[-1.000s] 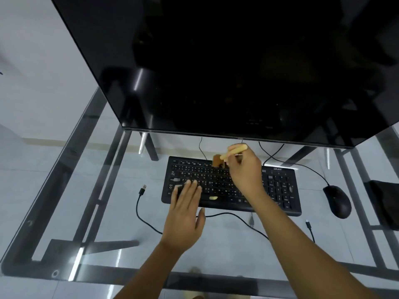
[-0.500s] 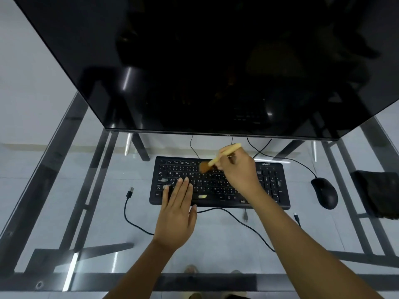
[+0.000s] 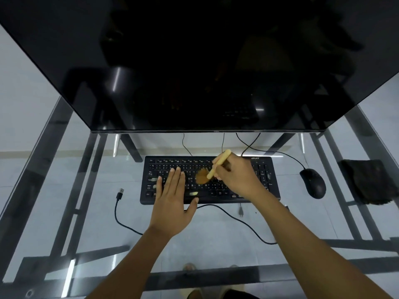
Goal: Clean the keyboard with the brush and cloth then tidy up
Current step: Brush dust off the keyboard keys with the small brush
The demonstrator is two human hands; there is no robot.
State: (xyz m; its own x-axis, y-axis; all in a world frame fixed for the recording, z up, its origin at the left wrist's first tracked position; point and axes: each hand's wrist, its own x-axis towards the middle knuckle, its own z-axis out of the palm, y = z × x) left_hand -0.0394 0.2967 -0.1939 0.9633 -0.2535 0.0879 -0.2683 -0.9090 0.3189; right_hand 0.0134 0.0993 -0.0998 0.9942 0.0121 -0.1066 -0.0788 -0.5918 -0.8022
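The keyboard (image 3: 210, 180) lies flat on the glass bench (image 3: 64, 190) below the monitor (image 3: 194, 61). It is steadied by the left hand (image 3: 172, 201), laid flat with its grip released. The brush (image 3: 212, 169) is grasped by the right hand (image 3: 237, 178), bristles down on the middle keys. The cloth (image 3: 369, 182) is kept well apart, presumably for wiping afterwards.

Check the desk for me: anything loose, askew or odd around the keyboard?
A loose cable lies on the glass left of the keyboard, its USB plug plugged into nothing. Pale smudges mark a few keys. The keyboard sits square.
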